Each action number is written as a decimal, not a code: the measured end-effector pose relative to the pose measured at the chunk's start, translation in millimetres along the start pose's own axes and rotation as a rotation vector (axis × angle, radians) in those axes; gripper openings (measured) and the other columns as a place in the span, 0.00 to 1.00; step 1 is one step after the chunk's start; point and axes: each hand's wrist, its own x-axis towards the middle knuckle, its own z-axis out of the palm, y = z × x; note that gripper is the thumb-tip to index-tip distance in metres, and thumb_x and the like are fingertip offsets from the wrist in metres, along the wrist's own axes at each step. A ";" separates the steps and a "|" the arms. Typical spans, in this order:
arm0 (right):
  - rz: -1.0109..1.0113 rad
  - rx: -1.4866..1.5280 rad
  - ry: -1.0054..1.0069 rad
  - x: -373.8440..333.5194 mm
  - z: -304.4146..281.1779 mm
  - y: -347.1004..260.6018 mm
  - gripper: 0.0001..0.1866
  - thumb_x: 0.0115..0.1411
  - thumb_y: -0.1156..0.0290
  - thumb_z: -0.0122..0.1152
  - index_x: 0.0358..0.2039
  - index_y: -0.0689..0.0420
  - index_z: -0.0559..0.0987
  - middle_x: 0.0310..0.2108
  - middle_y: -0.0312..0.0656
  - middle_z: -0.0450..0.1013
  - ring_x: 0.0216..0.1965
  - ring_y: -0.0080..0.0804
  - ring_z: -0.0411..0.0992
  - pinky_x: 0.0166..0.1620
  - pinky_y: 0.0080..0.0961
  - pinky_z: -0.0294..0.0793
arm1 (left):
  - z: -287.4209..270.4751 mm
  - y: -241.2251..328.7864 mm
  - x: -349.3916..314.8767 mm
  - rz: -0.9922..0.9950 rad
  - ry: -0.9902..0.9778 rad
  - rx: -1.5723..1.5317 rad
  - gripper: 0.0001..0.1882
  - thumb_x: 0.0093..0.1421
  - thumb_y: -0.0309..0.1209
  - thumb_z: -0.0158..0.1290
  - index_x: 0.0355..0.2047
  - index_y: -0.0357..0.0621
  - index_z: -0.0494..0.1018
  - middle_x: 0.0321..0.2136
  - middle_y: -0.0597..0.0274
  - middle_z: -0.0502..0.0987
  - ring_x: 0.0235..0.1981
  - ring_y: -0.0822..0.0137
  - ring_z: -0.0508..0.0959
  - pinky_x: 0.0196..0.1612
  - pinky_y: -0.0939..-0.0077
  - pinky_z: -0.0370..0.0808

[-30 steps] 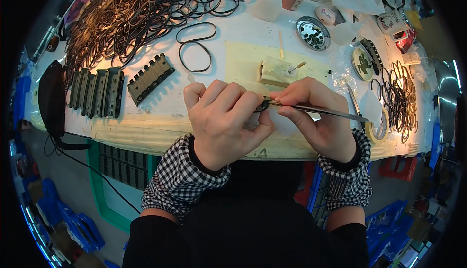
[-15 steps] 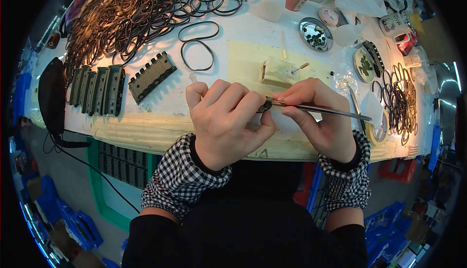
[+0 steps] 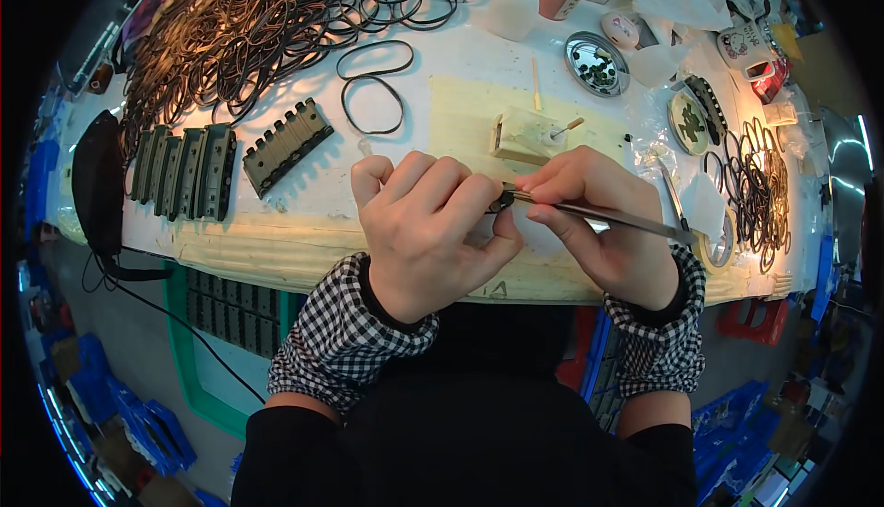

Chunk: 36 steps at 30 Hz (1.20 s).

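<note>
Near the front of the table, my left hand (image 3: 424,231) pinches a small dark piece (image 3: 502,200) between thumb and index finger. Most of that piece is hidden by the fingers. From the other side, my right hand (image 3: 603,217) grips metal tweezers (image 3: 637,222), their tips against or very near the dark piece; whether they hold anything I cannot make out. Just beyond the hands stands a small cream block (image 3: 517,137) with a thin stick (image 3: 570,128) leaning out of it. To the left lies a ridged olive-green strip (image 3: 287,146).
A heap of dark rubber-like loops (image 3: 267,28) fills the far left. More olive strips (image 3: 184,171) lie at the left, beside a black lamp-like object (image 3: 97,180). On the right are a round dish (image 3: 597,65) of small green parts, a tape roll (image 3: 716,242) and more loops (image 3: 760,194).
The tweezers' rear end has swung slightly down and toward me as my right fingers shifted. My left hand and the dark piece stay nearly still.
</note>
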 end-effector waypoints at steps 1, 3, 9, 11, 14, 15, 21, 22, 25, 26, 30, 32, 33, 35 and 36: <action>-0.010 -0.012 -0.009 0.0 0.6 -2.5 0.09 0.55 0.76 0.67 0.31 0.60 0.73 0.28 0.42 0.72 0.28 0.39 0.73 0.31 0.28 0.73 | -0.2 0.3 0.2 0.002 0.002 -0.004 0.13 0.35 0.34 0.64 0.22 0.50 0.73 0.20 0.71 0.70 0.24 0.70 0.70 0.37 0.73 0.57; -0.034 -0.036 -0.026 0.7 1.9 -5.9 0.09 0.54 0.76 0.67 0.30 0.60 0.72 0.28 0.42 0.72 0.27 0.40 0.73 0.30 0.28 0.72 | -0.3 0.5 0.7 0.007 0.006 -0.008 0.13 0.35 0.35 0.64 0.22 0.50 0.73 0.20 0.71 0.70 0.24 0.70 0.69 0.37 0.73 0.57; -0.012 -0.010 -0.056 4.6 -1.7 0.5 0.09 0.56 0.76 0.65 0.28 0.58 0.71 0.25 0.41 0.71 0.25 0.40 0.72 0.28 0.27 0.71 | 2.1 0.4 -1.0 0.013 0.031 0.005 0.14 0.36 0.37 0.66 0.21 0.49 0.72 0.19 0.71 0.70 0.24 0.70 0.69 0.36 0.73 0.57; -0.031 -0.032 -0.070 3.7 -2.0 1.0 0.09 0.55 0.75 0.65 0.28 0.58 0.71 0.25 0.41 0.71 0.26 0.40 0.72 0.28 0.27 0.71 | 0.9 0.9 -0.3 0.008 0.019 -0.010 0.15 0.36 0.38 0.66 0.20 0.49 0.72 0.19 0.71 0.70 0.23 0.69 0.69 0.36 0.72 0.57; -0.097 -0.114 -0.057 0.3 -0.1 -1.7 0.09 0.55 0.74 0.66 0.28 0.57 0.72 0.26 0.40 0.70 0.26 0.39 0.72 0.27 0.28 0.71 | 0.1 0.8 1.6 0.012 0.013 -0.022 0.15 0.37 0.39 0.66 0.21 0.49 0.72 0.19 0.70 0.70 0.23 0.69 0.69 0.36 0.72 0.56; -0.126 -0.140 -0.015 -0.8 0.0 -4.6 0.09 0.55 0.74 0.66 0.29 0.57 0.73 0.27 0.40 0.71 0.26 0.39 0.72 0.27 0.28 0.71 | 0.1 0.9 3.1 0.019 0.014 -0.025 0.15 0.37 0.39 0.66 0.21 0.49 0.72 0.19 0.70 0.70 0.23 0.68 0.69 0.37 0.72 0.56; -0.141 -0.069 0.404 -9.0 -13.3 -17.8 0.07 0.53 0.74 0.67 0.32 0.57 0.78 0.27 0.40 0.73 0.25 0.38 0.70 0.29 0.27 0.70 | -7.8 3.0 2.2 -0.025 0.066 0.021 0.14 0.36 0.34 0.64 0.24 0.48 0.74 0.20 0.70 0.71 0.24 0.68 0.69 0.38 0.71 0.57; -0.159 -0.208 0.465 -4.0 -16.1 -13.2 0.07 0.54 0.76 0.67 0.34 0.57 0.79 0.26 0.40 0.72 0.28 0.37 0.70 0.32 0.27 0.69 | -8.2 1.7 0.3 -0.022 0.094 0.038 0.13 0.35 0.33 0.63 0.24 0.48 0.74 0.20 0.70 0.71 0.24 0.68 0.70 0.39 0.71 0.57; -0.054 -0.471 0.518 2.3 -21.8 -2.9 0.08 0.53 0.76 0.67 0.35 0.58 0.80 0.25 0.40 0.72 0.30 0.37 0.70 0.34 0.28 0.69 | -6.1 4.2 3.7 -0.001 0.158 0.022 0.13 0.34 0.32 0.62 0.25 0.49 0.75 0.21 0.69 0.72 0.25 0.68 0.70 0.39 0.72 0.57; -0.035 -0.528 0.492 5.0 -20.5 1.9 0.09 0.52 0.76 0.67 0.35 0.58 0.80 0.25 0.39 0.72 0.32 0.37 0.70 0.34 0.29 0.70 | -6.8 5.1 3.3 -0.002 0.162 0.020 0.14 0.34 0.32 0.62 0.25 0.49 0.75 0.21 0.69 0.72 0.25 0.68 0.70 0.39 0.72 0.57; 0.023 -0.520 0.424 7.4 -12.0 13.8 0.11 0.49 0.75 0.70 0.35 0.57 0.80 0.25 0.38 0.73 0.32 0.37 0.71 0.34 0.30 0.71 | -7.0 4.9 3.1 0.013 0.174 0.025 0.14 0.34 0.32 0.62 0.25 0.49 0.75 0.21 0.69 0.73 0.25 0.68 0.70 0.39 0.71 0.57; 0.001 -0.488 0.421 9.6 -9.0 17.1 0.11 0.49 0.75 0.70 0.34 0.57 0.80 0.25 0.38 0.73 0.31 0.37 0.71 0.33 0.29 0.71 | -6.7 4.9 2.2 0.014 0.178 0.023 0.14 0.34 0.32 0.62 0.26 0.49 0.75 0.21 0.69 0.73 0.25 0.68 0.70 0.39 0.71 0.57; -0.007 -0.473 0.419 9.7 -8.4 17.7 0.10 0.48 0.75 0.70 0.33 0.57 0.80 0.24 0.38 0.73 0.31 0.37 0.71 0.33 0.29 0.71 | -6.7 5.1 1.8 0.013 0.179 0.020 0.14 0.34 0.32 0.62 0.26 0.49 0.75 0.21 0.69 0.73 0.25 0.68 0.70 0.39 0.71 0.57; 0.001 -0.456 0.399 9.4 -8.7 17.6 0.10 0.48 0.75 0.70 0.32 0.58 0.80 0.24 0.39 0.73 0.31 0.37 0.71 0.33 0.29 0.71 | -6.7 4.8 1.7 0.020 0.184 0.015 0.14 0.34 0.32 0.62 0.26 0.49 0.75 0.21 0.69 0.73 0.25 0.68 0.70 0.39 0.71 0.57; 0.004 -0.448 0.388 9.1 -9.1 17.1 0.09 0.48 0.75 0.70 0.31 0.58 0.80 0.24 0.39 0.73 0.31 0.37 0.71 0.33 0.28 0.71 | -6.5 4.9 1.7 0.022 0.188 0.013 0.14 0.34 0.32 0.62 0.26 0.49 0.75 0.21 0.69 0.73 0.25 0.68 0.70 0.39 0.71 0.57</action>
